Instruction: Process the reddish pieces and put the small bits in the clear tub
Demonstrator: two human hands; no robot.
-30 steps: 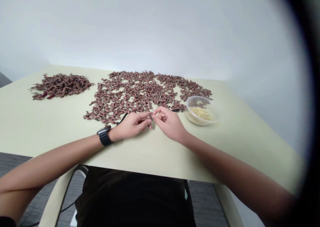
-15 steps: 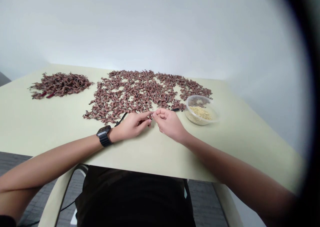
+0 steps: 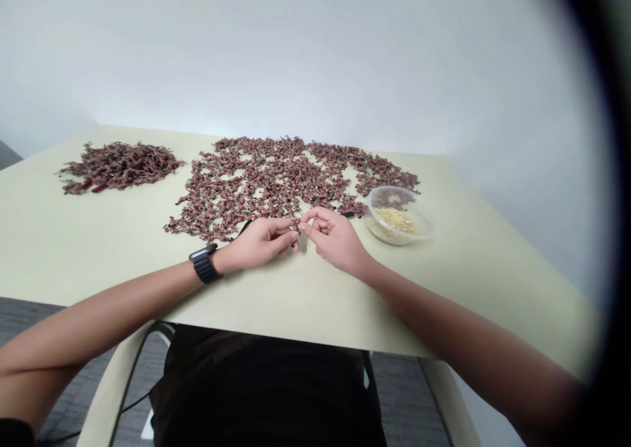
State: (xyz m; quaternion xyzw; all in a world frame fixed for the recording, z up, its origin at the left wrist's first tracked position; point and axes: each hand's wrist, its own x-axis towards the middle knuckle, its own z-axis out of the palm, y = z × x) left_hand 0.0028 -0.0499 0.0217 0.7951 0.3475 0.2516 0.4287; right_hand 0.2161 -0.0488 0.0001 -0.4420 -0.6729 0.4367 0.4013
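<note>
Pale wall was seen behind a cream-coloured desk (image 3: pixel 64 250), on which a loose heap of small twisted reddish-brown pieces (image 3: pixel 121 167) was piled toward the left. A much wider, thinner spread of similar pieces (image 3: pixel 266 181) was laid out at the centre. A clear plastic tub (image 3: pixel 397 215) holding pale yellow crumbs (image 3: pixel 394 221) was placed just beside the spread's right edge. Both hands were held over the desk, just in front of the spread. A tiny dark piece (image 3: pixel 296 229) was pinched between the left hand (image 3: pixel 256 244) and the right hand (image 3: pixel 335 240), each grip being closed on it with the fingertips meeting; its shape was hidden by the fingers. A black watch (image 3: pixel 204 266) was worn on the left wrist.
</note>
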